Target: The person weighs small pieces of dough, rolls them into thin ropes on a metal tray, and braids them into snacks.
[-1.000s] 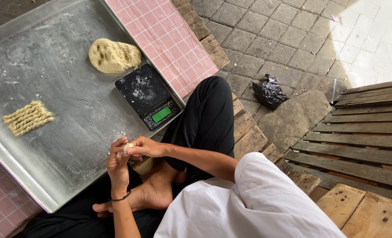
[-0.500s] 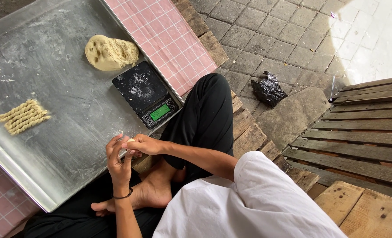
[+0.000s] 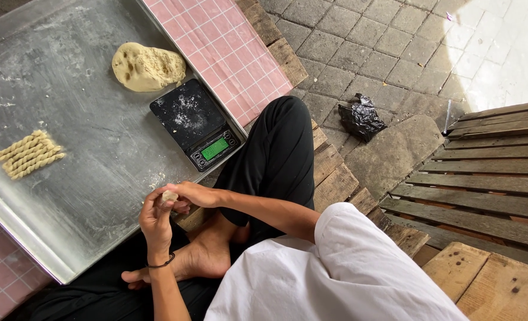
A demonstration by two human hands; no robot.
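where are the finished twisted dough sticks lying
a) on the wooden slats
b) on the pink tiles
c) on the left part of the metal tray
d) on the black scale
c: the twisted dough sticks lie in a small row on the left part of the metal tray, well apart from the black scale and the dough lump.

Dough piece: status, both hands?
Both hands, left hand and right hand, pinch small dough piece over tray edge. Scale, dough lump apart. Nothing obstructing.

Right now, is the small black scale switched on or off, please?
On: the scale has its green display lit.
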